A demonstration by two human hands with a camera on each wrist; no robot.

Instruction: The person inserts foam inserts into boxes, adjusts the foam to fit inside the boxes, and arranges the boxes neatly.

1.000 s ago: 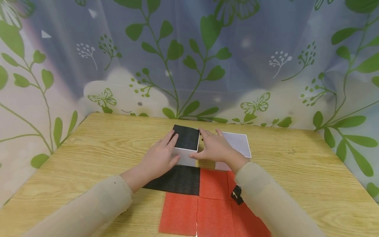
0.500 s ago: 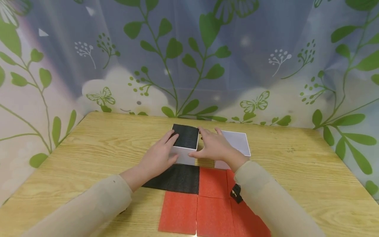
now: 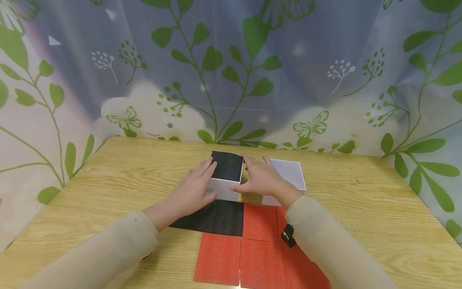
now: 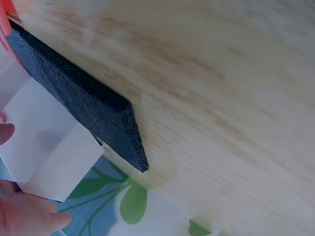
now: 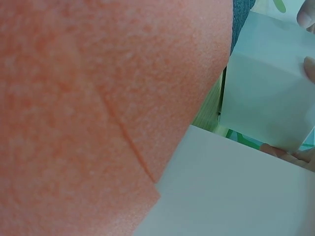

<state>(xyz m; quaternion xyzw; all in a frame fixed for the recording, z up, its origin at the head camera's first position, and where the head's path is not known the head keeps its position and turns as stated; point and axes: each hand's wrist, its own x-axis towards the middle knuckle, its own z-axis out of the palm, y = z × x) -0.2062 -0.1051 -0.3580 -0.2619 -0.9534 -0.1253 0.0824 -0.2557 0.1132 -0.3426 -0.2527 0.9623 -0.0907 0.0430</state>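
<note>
A white box [image 3: 224,189] stands beyond the black squares, with a black felt square [image 3: 227,165] covering its top. My left hand [image 3: 189,190] holds the box's left side; its fingers reach over the left edge of the top and its thumb is low at the front. On the opposite side, my right hand [image 3: 262,178] grips the box, thumb against the front face and fingers at the far right corner. White faces of this box [image 4: 59,142] show in the left wrist view. In the right wrist view, fingertips [image 5: 311,69] touch the box [image 5: 268,88].
A second pale box [image 3: 290,172] stands behind my right forearm. Nearer me lie black felt squares [image 3: 225,218] and several red felt squares [image 3: 220,257] edge to edge on the wooden table [image 3: 361,208]. A small black object [image 3: 288,236] shows by my right sleeve. A leaf-patterned curtain [image 3: 231,80] hangs behind.
My left hand has shifted slightly left, its thumb a little off the box's front face. My right hand, the box and the felt squares stay nearly as they were.
</note>
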